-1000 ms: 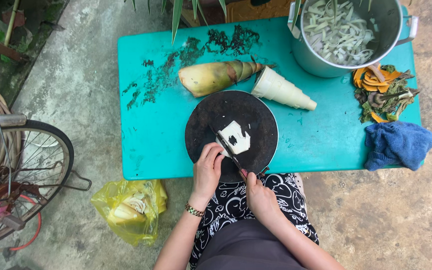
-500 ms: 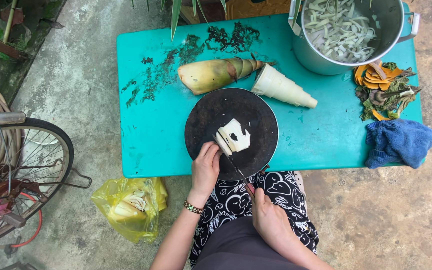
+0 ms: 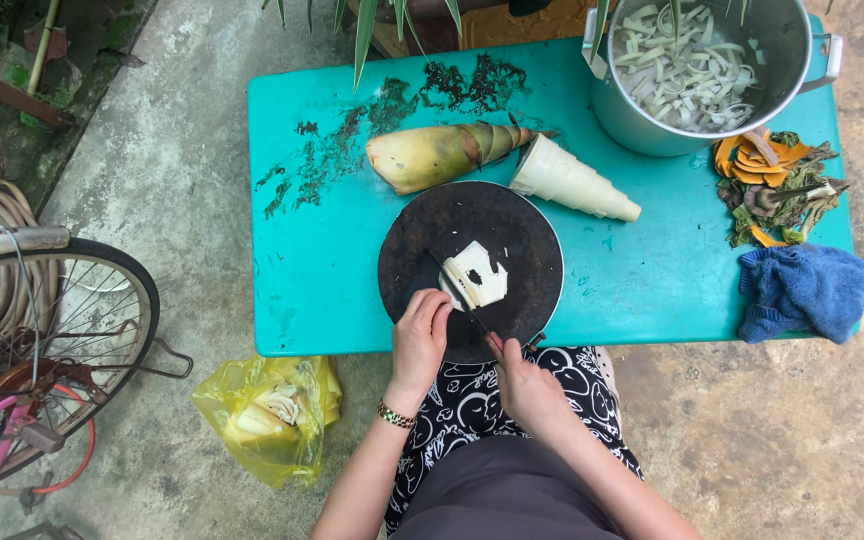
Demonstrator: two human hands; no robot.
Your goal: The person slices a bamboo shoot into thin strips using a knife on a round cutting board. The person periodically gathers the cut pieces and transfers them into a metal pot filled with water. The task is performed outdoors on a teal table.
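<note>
Two hands at work: the right hand (image 3: 524, 385) is clamped on one knife (image 3: 460, 300), the left hand (image 3: 419, 335) rests curled, gripping nothing, beside one pale, flat bamboo piece (image 3: 477, 275) on the round dark board (image 3: 422, 235). Beyond, two whole shoots: one husked (image 3: 432, 155), one peeled (image 3: 572, 180). Farthest, one pot (image 3: 652, 120) of slices.

Single head view, looking almost straight down from above the seated person. Fairly high up, taking in the whole turquoise table (image 3: 332, 290), with the dark round board (image 3: 422, 240) at mid-frame. Metal pot (image 3: 642, 120) at the far right, bicycle wheel (image 3: 72, 330) at the near left. No second view for overlap.
</note>
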